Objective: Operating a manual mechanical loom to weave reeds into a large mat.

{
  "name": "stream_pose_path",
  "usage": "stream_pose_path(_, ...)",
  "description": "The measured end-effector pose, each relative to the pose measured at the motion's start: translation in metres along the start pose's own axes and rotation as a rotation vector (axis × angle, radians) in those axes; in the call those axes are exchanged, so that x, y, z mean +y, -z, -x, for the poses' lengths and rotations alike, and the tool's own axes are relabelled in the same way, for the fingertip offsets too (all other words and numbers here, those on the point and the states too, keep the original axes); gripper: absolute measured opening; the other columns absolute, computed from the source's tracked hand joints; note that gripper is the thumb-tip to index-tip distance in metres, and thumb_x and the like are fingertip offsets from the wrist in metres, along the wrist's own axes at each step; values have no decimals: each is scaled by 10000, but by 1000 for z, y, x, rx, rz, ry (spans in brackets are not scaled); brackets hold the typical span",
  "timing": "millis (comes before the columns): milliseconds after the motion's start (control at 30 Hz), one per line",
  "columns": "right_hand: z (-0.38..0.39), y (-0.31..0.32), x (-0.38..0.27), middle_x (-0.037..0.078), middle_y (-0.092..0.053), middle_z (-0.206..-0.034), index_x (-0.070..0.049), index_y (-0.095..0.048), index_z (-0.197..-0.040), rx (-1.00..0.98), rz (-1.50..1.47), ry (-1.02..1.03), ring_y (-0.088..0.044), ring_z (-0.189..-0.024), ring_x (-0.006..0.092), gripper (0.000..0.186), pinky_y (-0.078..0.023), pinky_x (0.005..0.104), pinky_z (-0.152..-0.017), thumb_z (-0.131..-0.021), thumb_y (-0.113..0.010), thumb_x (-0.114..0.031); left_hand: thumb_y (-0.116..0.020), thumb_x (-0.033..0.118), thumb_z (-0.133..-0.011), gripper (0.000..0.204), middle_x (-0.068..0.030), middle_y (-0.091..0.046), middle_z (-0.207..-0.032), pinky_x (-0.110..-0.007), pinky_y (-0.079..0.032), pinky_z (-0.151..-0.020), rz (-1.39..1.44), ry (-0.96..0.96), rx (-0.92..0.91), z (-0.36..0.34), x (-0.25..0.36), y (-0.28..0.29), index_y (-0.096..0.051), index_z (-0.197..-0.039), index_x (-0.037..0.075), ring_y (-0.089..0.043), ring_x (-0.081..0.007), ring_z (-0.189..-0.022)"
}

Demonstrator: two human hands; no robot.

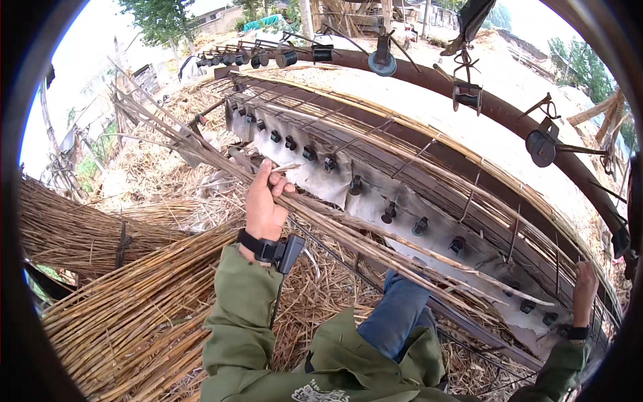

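My left hand (266, 204) is closed round a few long, dry reed stalks (348, 228) that slant from the upper left down to the right across a long machine frame. My right hand (584, 285) is raised at the right end of the frame, its fingers curled at the reeds lying along the top; what exactly they hold is too small to tell. A row of small black fittings (356, 185) runs along a grey sheet (308, 179) on the machine, below metal rods (408, 161) and a long band of straight reeds (368, 107).
Thick reed bundles (127, 301) lie at my left, one tied (80, 224). Loose straw (301, 301) covers the ground by my bent, jeans-covered leg (395, 308). A curved steel beam (429, 79) with hanging spools (541, 144) arches over the machine. Trees and sheds stand behind.
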State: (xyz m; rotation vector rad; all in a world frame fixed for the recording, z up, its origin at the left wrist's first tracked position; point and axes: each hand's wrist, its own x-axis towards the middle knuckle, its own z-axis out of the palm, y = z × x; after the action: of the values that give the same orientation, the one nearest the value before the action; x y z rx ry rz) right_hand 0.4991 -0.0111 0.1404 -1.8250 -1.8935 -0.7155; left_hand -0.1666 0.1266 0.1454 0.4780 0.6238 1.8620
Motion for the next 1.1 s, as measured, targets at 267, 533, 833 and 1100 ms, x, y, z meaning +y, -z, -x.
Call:
stream_pose_path(267, -75, -34, -94, 129, -572, -978, -51, -561, -1050, -84, -179, -81, -576, -749, 330, 291, -459, 403, -648, -763, -610, -57, -536, 286, -916, 205, 45, -378, -596, -264, -371, -559, -44, 127, -97, 116, -95, -26, -495, -818, 111, -342, -66, -516)
stream_pose_path(533, -24, -19, -305, 96, -572, -847, -34, -563, -998, -132, -792, 497, -593, -687, 235, 380, -495, 328, -575, -695, -702, -216, -568, 203, -895, 162, 1, -441, -574, -267, -390, -475, -279, 152, -155, 184, -154, -30, -524, -904, 47, -403, -82, -476)
stream_pose_path(833, -63, -67, -248, 44, -521, -666, -90, -537, -776, 163, -489, 161, -562, -626, 242, 76, -452, 348, -520, -748, -604, -67, -469, 264, -945, 167, 24, -365, -587, -272, -365, -507, -123, 156, -70, 183, -146, -10, -486, -992, 104, -337, -75, -482)
stream_pose_path(1100, -143, -136, -139, 124, -619, -784, -70, -641, -828, -214, -40, -301, -614, -787, 320, 159, -495, 431, -686, -804, -550, -199, -420, 306, -966, 199, 64, -264, -574, -206, -274, -467, -173, 132, -32, 183, -141, -8, -431, -873, 130, -253, -38, -466)
